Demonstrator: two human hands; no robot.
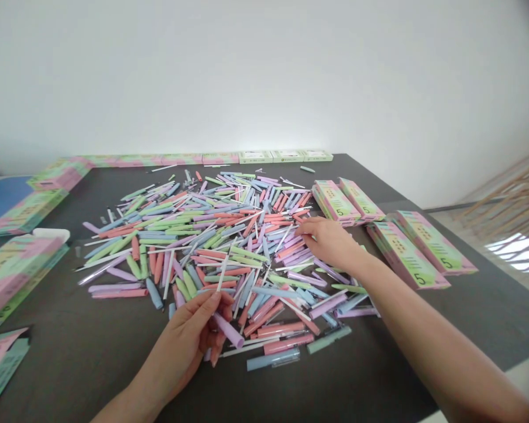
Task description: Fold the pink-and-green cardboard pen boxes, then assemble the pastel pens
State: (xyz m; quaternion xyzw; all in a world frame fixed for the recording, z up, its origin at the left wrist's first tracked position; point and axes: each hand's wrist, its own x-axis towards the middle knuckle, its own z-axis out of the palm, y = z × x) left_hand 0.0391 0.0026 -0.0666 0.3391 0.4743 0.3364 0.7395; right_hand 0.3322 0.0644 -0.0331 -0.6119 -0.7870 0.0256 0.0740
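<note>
A large heap of pastel pens and pen parts (203, 247) in pink, green, blue and lilac lies spread over the dark table (88, 352), mixed with thin white refills. My left hand (189, 335) is at the heap's near edge, its fingers closed around a lilac pen barrel (228, 330) with a thin white stick (223, 273) rising beside it. My right hand (328, 241) rests on the right side of the heap, fingertips among pink and lilac pens. Whether those fingers hold anything is hidden.
Pink-and-green boxes printed with a 5 (408, 255) lie at the right of the table. More boxes (220, 158) line the far edge and left side. A white block (50, 235) sits at left, beside a blue surface (4, 202). A white wall stands behind.
</note>
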